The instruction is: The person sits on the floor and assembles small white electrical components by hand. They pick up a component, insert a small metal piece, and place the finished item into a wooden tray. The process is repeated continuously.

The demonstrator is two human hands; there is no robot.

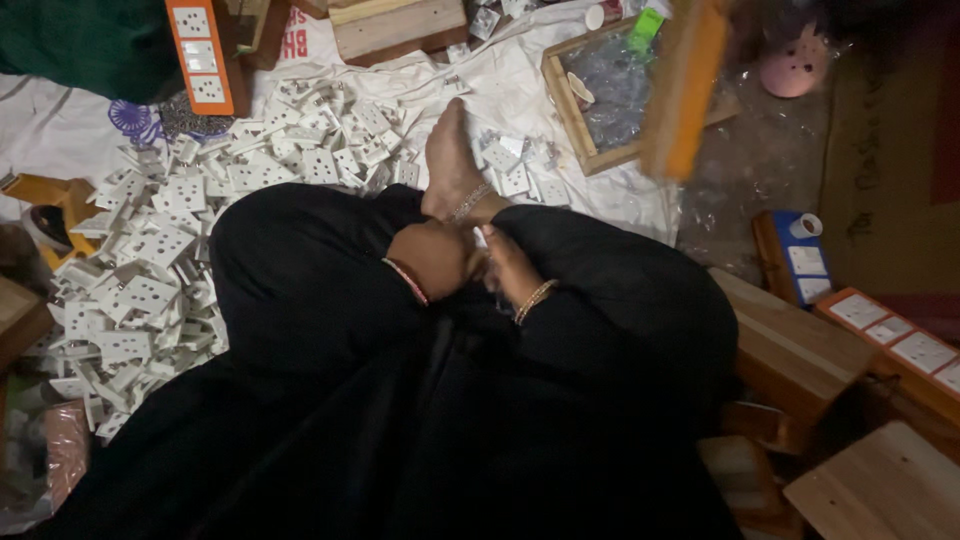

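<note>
A crumpled clear plastic bag (610, 85) lies inside a shallow wooden tray (563, 100) at the top, right of centre. A small green packet (645, 28) sits at the tray's upper edge. More clear plastic wrap (745, 165) is spread on the floor just right of the tray. A blue box (800, 262) with white panels stands at the right, with a small white roll of tape (806, 226) on its top end. At the lower left corner lies a pinkish plastic bag (65, 445). Red lettering (295, 35) shows on the white cloth (60, 130) near the top.
</note>
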